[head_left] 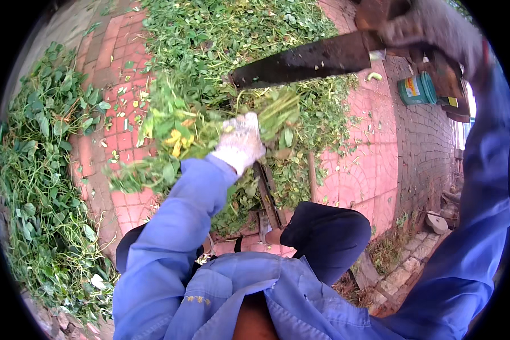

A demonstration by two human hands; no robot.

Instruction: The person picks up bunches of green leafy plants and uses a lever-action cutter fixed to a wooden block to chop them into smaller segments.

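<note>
My left hand (240, 140), in a whitish work glove, is closed around a bundle of leafy green vines (280, 111); stems stick out on its right and leaves, some yellow, spread to its left. My right hand (435, 36), in a greyish glove and somewhat blurred, grips the handle end of a long dark metal blade (301, 61) raised at the upper right. The blade slants down to the left, its far end above and beyond my left hand. Below my left hand, a narrow metal-edged bar (267, 195) runs between my feet, partly hidden by leaves.
Cut greens (221, 34) lie heaped on the red paving ahead. Another pile of vines (46, 170) stretches along the left. A green bucket (417, 89) lies at the right on grey brick paving, near a wooden object. Stones (397, 276) edge the ground at lower right.
</note>
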